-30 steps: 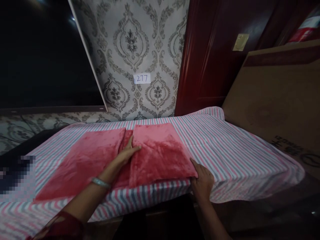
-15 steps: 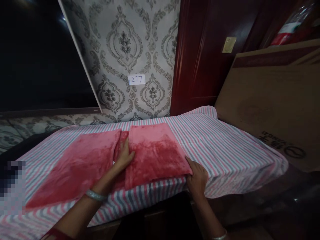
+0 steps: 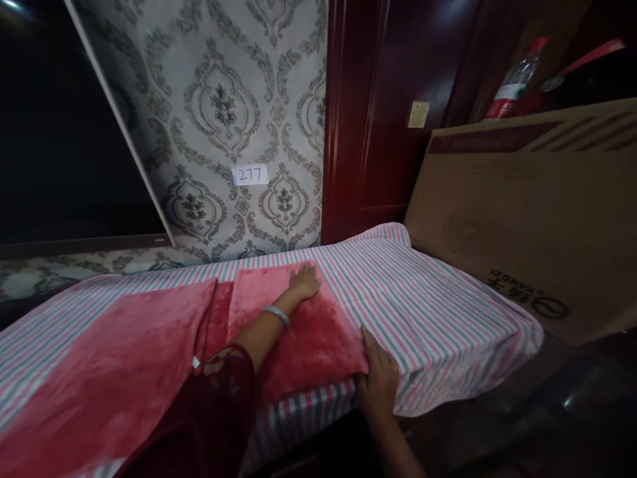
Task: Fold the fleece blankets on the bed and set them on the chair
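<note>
A pink plush cloth (image 3: 99, 358) lies on a striped sheet (image 3: 423, 299), its right part folded over into a flap (image 3: 318, 332). My left hand (image 3: 304, 280) reaches across the flap and rests near its far right corner, fingers flat. A silver bangle (image 3: 277, 315) and a dark red sleeve (image 3: 209, 411) show on that arm. My right hand (image 3: 378, 375) is at the flap's near right corner by the table's front edge, fingers curled on the cloth there.
A patterned wall carries a small label reading 277 (image 3: 249, 175). A dark red wooden door (image 3: 388, 113) stands behind. A large cardboard box (image 3: 527, 206) leans at the right, with a plastic bottle (image 3: 512, 79) above it. A dark pane (image 3: 54, 119) fills the left.
My left hand has slid from the fold's left edge across the flap to its far right corner. The right hand stays at the near corner. The view has shifted to the right.
</note>
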The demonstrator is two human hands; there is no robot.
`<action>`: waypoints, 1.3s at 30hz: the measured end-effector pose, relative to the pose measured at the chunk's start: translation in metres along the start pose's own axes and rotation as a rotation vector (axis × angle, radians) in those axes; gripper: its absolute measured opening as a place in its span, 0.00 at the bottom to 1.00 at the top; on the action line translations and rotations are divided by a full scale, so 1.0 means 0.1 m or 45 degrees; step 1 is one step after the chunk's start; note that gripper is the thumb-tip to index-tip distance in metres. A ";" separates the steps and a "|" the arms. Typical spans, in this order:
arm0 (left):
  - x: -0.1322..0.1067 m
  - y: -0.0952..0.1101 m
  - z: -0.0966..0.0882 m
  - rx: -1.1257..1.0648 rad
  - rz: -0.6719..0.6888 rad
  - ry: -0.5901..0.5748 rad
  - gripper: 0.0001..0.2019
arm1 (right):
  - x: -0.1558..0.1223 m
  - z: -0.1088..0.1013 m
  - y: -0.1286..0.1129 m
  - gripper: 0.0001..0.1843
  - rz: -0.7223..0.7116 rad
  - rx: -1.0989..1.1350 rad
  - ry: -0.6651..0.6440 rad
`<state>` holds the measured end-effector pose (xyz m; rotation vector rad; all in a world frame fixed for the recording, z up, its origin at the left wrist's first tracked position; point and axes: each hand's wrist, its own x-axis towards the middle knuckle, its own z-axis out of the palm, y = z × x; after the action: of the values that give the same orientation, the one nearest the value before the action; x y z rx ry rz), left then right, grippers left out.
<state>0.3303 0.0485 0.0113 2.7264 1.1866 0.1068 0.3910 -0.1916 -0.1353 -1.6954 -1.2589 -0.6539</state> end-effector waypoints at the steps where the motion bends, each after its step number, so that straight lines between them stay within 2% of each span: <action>1: 0.06 0.01 0.06 0.010 -0.020 0.006 0.32 | 0.00 0.00 0.01 0.37 -0.016 -0.006 -0.010; 6: 0.14 -0.02 0.37 0.062 -0.032 0.060 0.34 | -0.02 -0.01 0.04 0.32 -0.049 0.007 -0.082; 11: 0.14 -0.04 0.46 0.084 -0.015 0.062 0.35 | 0.00 -0.02 0.03 0.29 -0.053 0.019 -0.071; 16: 0.11 -0.02 0.41 0.026 -0.019 0.004 0.36 | 0.01 -0.07 0.04 0.30 -0.089 0.017 -0.082; 19: 0.07 -0.05 0.30 -0.038 -0.009 -0.064 0.36 | 0.02 -0.11 0.06 0.31 -0.127 0.039 -0.098; 22: -0.04 -0.17 0.14 -0.076 -0.006 -0.076 0.35 | 0.02 -0.12 0.08 0.31 -0.133 0.045 -0.112; 25: -0.26 -0.36 0.05 -0.048 -0.078 0.009 0.36 | 0.02 -0.12 0.07 0.32 -0.125 0.022 -0.113; 30: -0.62 -0.69 0.18 -0.007 -0.205 0.104 0.36 | 0.00 -0.11 0.07 0.31 -0.116 0.029 -0.100; 34: -0.69 -0.75 0.28 -0.042 -0.208 0.093 0.37 | 0.00 -0.12 0.09 0.28 -0.121 0.006 -0.117; 36: -0.68 -0.74 0.25 -0.072 -0.197 0.066 0.37 | 0.00 -0.13 0.09 0.28 -0.125 0.009 -0.114; 39: -0.74 -0.77 0.09 -0.123 -0.170 0.017 0.33 | 0.01 -0.14 0.07 0.27 -0.127 0.030 -0.108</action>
<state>0.2252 0.0449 -0.0119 2.5598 1.3273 0.1607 0.3997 -0.2039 -0.1305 -1.6644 -1.4129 -0.6291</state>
